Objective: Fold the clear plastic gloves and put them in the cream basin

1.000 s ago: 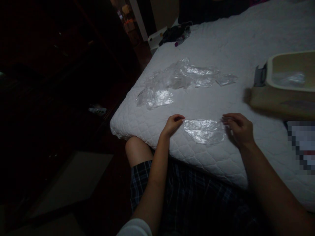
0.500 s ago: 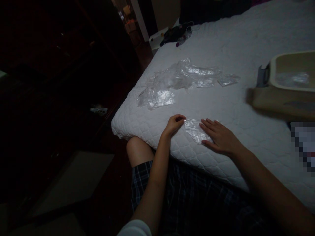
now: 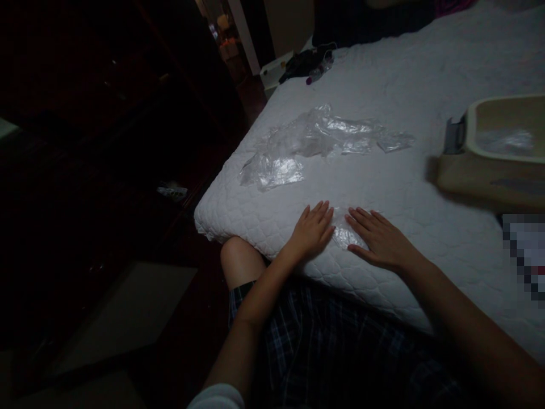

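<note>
A small clear plastic bag (image 3: 344,234) lies flat on the white quilted mattress (image 3: 409,221), near its front edge. My left hand (image 3: 314,230) rests flat at the bag's left side, fingers stretched out and partly over it. From the right, my right hand (image 3: 377,236) presses flat on the bag with the thumb spread away, hiding its right part. Neither hand grips anything. Farther back on the mattress spreads a loose heap of crumpled clear plastic bags (image 3: 306,136).
At the right stands a beige bin (image 3: 481,176) with clear plastic inside. A bottle (image 3: 319,71) and dark items lie at the far left corner of the mattress. Dark floor runs along the left, with a small packet (image 3: 172,191) on it.
My left hand has let go of the bag's left corner and now lies flat over its left side, fingers extended. My right hand has stayed in place on the bag.
</note>
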